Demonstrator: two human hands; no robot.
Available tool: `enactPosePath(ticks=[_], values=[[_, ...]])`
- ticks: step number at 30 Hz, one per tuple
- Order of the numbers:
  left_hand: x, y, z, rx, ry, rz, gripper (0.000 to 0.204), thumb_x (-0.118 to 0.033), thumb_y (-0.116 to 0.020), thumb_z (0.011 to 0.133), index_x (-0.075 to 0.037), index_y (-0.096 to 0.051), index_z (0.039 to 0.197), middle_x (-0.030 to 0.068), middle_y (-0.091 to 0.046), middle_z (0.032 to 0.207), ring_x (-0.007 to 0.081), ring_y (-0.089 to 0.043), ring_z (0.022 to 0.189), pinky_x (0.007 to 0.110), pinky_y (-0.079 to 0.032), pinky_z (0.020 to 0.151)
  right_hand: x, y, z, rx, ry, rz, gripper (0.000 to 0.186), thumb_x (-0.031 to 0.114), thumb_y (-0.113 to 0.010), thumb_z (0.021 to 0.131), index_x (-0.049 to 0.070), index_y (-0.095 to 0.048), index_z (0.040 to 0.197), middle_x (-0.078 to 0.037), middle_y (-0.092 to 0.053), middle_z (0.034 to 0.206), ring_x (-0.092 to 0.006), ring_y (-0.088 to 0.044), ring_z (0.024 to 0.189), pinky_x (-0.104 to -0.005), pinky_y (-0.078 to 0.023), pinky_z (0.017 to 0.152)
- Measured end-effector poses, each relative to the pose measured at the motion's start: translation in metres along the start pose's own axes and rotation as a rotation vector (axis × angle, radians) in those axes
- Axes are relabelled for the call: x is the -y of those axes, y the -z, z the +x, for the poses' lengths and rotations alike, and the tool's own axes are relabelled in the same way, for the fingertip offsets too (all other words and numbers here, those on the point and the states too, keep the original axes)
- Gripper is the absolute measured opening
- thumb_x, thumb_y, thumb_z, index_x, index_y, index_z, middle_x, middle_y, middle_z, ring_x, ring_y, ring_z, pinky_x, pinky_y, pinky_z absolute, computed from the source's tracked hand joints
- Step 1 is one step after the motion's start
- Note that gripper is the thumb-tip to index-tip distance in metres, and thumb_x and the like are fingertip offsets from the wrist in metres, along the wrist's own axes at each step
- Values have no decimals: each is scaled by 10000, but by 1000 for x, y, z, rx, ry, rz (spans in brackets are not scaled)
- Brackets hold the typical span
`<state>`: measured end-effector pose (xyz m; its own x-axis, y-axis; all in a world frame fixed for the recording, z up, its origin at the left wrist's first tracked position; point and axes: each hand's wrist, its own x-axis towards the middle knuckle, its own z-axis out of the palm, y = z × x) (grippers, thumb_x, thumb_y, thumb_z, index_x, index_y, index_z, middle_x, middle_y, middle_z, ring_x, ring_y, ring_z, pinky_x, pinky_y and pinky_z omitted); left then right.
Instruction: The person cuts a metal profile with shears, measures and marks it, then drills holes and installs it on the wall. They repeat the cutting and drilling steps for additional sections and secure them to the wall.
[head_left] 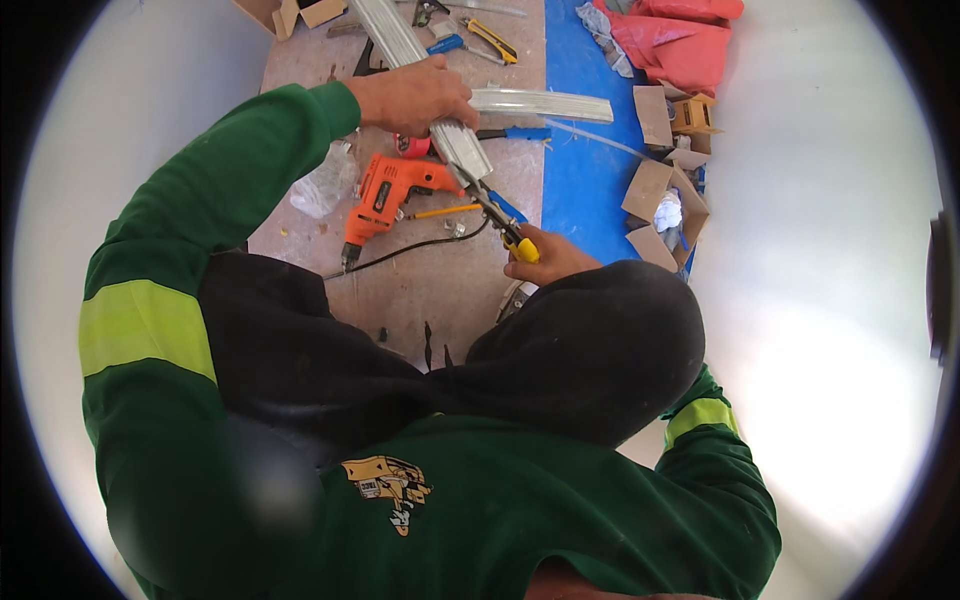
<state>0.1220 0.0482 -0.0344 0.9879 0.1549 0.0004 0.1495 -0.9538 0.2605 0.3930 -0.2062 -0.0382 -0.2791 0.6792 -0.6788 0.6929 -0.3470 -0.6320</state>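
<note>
My left hand [415, 98] is closed around a long silvery metal channel [458, 145] that slants down from the top of the view. My right hand [550, 255] is closed on yellow-handled cutting snips [520, 247], whose jaws meet the channel's near end. An orange corded drill [385, 200] lies just left of the snips, with a black cable, a yellow pencil [445, 212] and a clear plastic bag [320, 185] near it. Another metal strip [560, 105] lies crosswise to the right of my left hand.
I sit with bent knees [590, 340] on a dusty board floor [390, 300] between white walls. A blue sheet [580, 210] runs along the right, with open cardboard boxes [645, 220] and red plastic sheeting [680, 45]. A yellow knife [490, 40] and other tools lie ahead.
</note>
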Motion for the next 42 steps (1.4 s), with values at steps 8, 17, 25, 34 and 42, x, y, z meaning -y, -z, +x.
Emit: enactPosePath(ticks=[8, 17, 25, 34, 42], values=[[2, -3, 0, -62, -74, 47, 366, -113, -819, 858, -248, -794, 1197, -10, -655, 984, 208, -653, 1060, 417, -409, 987, -16, -10, 5, -71, 64, 13, 502, 373, -768, 933, 6, -683, 1266, -261, -768, 1069, -430, -753, 1042, -508, -559, 921], [6, -2, -7, -139, -66, 253, 342, -105, -771, 866, -253, -785, 1174, -6, -640, 1002, 214, -646, 1078, 431, -425, 985, -26, -2, 3, -47, -49, -205, 484, 362, -821, 909, 48, -695, 1256, -250, -773, 1074, -454, -747, 1044, -522, -557, 925], [16, 33, -25, -224, 140, 71, 379, -247, -860, 845, -180, -724, 1192, 56, -627, 1056, 276, -634, 1121, 441, -420, 939, -37, 17, -11, -208, -90, 254, 519, 376, -817, 944, 55, -664, 1323, -87, -714, 1139, -238, -659, 1108, -413, -497, 1029], [-2, 57, -19, -333, 7, -88, 556, -219, -878, 871, -109, -641, 1362, 90, -629, 1180, 262, -619, 1161, 444, -472, 1003, -4, 66, -28, -172, 109, 275, 468, 288, -778, 970, 45, -637, 1344, -67, -685, 1153, -201, -626, 1088, -380, -491, 988], [-9, 147, 1, -667, 312, -948, 589, -235, -850, 1025, -39, -535, 1483, 17, -628, 1160, 79, -596, 1134, 278, -535, 1001, 21, 47, -21, -162, 330, 878, 512, 206, -790, 977, 20, -614, 1420, -74, -696, 1203, -192, -655, 1161, -380, -508, 1059]])
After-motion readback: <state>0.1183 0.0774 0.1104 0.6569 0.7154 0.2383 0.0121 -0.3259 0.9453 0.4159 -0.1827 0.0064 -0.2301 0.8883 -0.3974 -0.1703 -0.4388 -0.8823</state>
